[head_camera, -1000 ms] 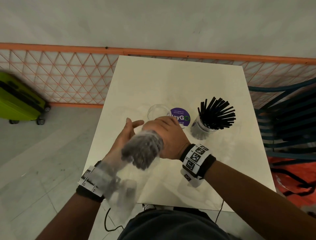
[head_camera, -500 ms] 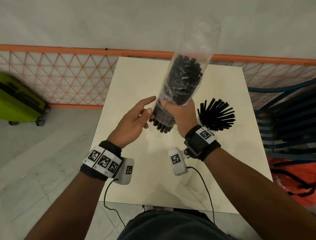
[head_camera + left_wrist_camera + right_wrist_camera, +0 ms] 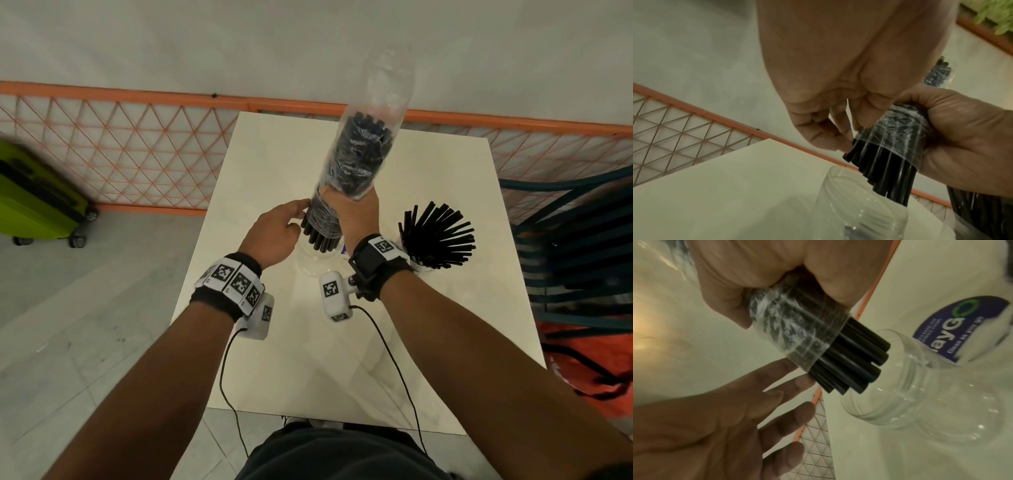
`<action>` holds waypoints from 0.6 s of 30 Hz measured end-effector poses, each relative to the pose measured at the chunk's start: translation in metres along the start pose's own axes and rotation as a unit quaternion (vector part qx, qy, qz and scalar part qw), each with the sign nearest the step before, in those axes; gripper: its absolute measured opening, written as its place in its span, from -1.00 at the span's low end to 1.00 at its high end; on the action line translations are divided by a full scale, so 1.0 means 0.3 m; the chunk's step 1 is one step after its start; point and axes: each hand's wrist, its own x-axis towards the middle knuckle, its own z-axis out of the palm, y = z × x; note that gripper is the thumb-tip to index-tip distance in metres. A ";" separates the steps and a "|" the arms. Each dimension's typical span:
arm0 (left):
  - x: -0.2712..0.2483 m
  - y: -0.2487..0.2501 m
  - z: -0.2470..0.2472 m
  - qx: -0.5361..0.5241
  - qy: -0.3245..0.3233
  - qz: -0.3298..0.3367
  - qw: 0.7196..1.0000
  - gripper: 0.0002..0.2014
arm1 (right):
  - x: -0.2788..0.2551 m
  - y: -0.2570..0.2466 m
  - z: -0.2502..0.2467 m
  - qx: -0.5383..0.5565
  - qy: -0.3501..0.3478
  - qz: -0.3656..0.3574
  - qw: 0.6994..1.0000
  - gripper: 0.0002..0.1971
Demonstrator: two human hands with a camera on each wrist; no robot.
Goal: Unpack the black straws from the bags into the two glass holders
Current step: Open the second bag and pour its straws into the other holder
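Straws, black plastic ones (image 3: 320,236), poke from the clear plastic bag (image 3: 356,161) clenched in the right hand (image 3: 356,212) just above the empty glass holder (image 3: 313,262), the left hand's (image 3: 274,236) straight fingers steadying them; any tilt could spill them past the rim.

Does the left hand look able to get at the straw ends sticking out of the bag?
Probably yes. The left hand already has fingertips at the exposed straw ends, below the right hand gripping the bag; nothing sits between.
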 end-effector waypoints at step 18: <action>-0.085 -0.097 0.031 0.023 0.070 -0.007 0.997 -0.55 | 0.001 0.148 -0.062 -0.177 -0.113 0.001 0.978 -0.21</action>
